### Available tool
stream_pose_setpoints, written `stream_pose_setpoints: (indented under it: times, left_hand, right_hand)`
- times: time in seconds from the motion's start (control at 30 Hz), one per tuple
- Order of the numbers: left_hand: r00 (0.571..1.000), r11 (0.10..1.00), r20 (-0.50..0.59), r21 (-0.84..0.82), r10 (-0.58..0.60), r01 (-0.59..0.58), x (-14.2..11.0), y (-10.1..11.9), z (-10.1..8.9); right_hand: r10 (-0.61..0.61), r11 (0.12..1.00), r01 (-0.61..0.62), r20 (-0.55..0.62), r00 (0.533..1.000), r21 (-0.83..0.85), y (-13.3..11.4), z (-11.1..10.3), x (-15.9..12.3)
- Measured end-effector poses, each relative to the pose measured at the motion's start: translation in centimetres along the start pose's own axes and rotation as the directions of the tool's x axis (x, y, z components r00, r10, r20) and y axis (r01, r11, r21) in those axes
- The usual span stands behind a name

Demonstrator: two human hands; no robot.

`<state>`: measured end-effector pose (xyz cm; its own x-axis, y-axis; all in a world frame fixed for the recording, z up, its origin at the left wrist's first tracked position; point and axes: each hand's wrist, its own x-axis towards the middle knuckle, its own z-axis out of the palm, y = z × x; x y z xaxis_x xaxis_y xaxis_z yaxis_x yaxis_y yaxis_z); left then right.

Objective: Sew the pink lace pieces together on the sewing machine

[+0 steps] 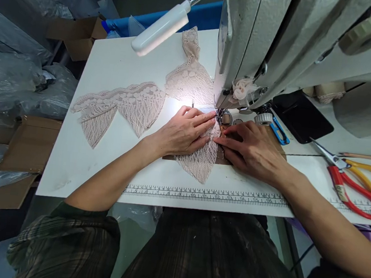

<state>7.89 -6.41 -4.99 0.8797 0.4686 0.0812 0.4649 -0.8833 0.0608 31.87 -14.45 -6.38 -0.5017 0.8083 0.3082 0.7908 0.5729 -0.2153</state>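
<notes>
In the head view, the left hand (pixel 189 130) lies flat over a piece of pale lace (pixel 199 167), its fingers stretched out and close together, pressing the lace from above. The right hand (pixel 254 148) is beside it, with bent fingers and fingertips touching the lace's right edge; I cannot tell whether they pinch it. This lace is in front of the sewing machine (pixel 245 43), its far end at the needle area and its pointed end toward the person.

More lace (pixel 139 103) spreads over the white table (pixel 114 60) to the left of the left hand, and another lace piece (pixel 190 80) lies behind that hand, next to the machine. A white lamp (pixel 162 28) on a bendy metal neck lights the spot. A ruler strip (pixel 199 195) runs along the near edge of the table.

Near the right hand are blue snips (pixel 279 131) and a black phone (pixel 302 116). Further right lie scissors (pixel 336 162) with red and yellow handles, just below a pencil (pixel 367 157).
</notes>
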Motion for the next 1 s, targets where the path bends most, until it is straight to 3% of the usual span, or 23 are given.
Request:
stream_pose_setpoints:
  times: [0.2,0.6,1.0]
  left_hand:
    - [1.0,1.0,-0.018,-0.022,-0.006,0.006,-0.1,-0.1,0.1]
    - [0.998,1.0,-0.057,0.026,-0.014,0.015,0.0,0.6,0.4]
    - [0.995,0.994,-0.089,-0.102,0.039,-0.048,-0.3,0.8,0.3]
  right_hand:
    - [0.01,1.0,-0.01,0.031,0.999,-0.002,0.2,0.2,-0.1]
    - [-0.01,0.999,0.011,-0.028,1.0,0.036,0.4,0.5,-0.2]
    - [0.016,0.996,-0.014,-0.018,1.0,0.084,0.4,0.4,-0.2]
